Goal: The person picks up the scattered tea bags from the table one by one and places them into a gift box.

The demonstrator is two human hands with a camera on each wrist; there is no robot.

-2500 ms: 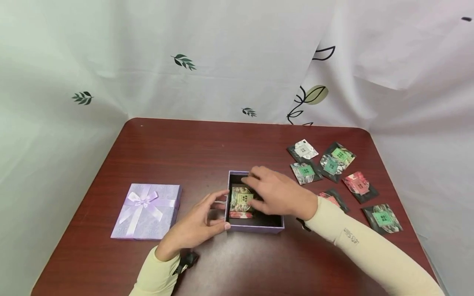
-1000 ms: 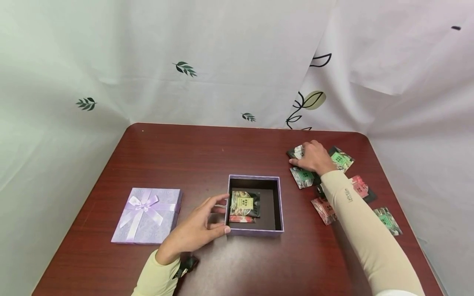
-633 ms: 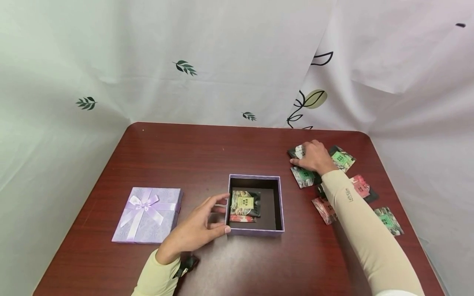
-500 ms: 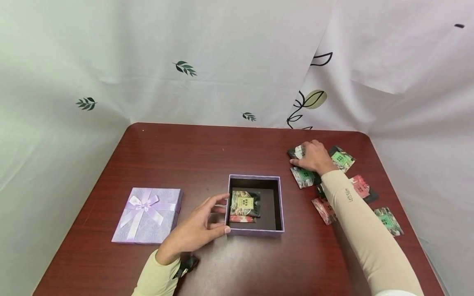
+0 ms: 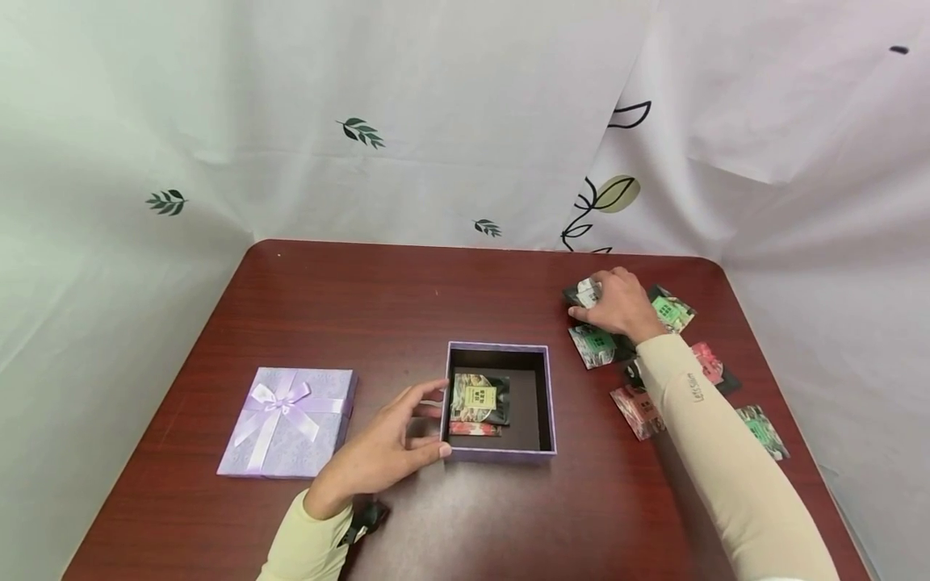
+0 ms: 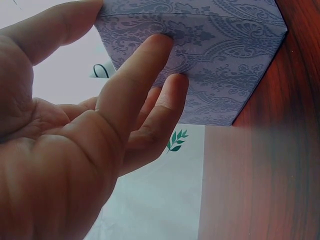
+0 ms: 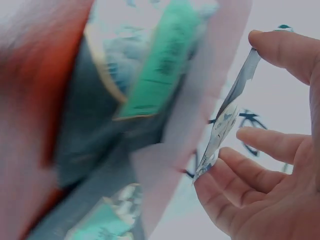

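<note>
My left hand (image 5: 385,448) rests its fingers and thumb against the left side and front corner of an open lilac gift box (image 5: 501,456). In the left wrist view, fairly straight fingertips touch the box's patterned wall (image 6: 220,65). A black sachet with a yellow-green label (image 5: 475,398) lies inside the box on top of a red-printed sachet (image 5: 475,429), which is mostly covered. At the back right, my right hand (image 5: 621,303) pinches a white-labelled sachet (image 5: 587,293) by its edges, thumb against fingers. The right wrist view shows that sachet (image 7: 225,122) tilted up on edge.
The lilac box lid (image 5: 291,420) with a ribbon bow lies at the left. Green-labelled sachets (image 5: 596,345) and red ones (image 5: 638,410) are scattered at the table's right; my right sleeve (image 5: 715,452) covers part of them. A white curtain hangs behind the table (image 5: 349,307).
My right hand has gone from inside the box to the back right sachets, and now tilts up the white-labelled one. The left hand has stayed against the box.
</note>
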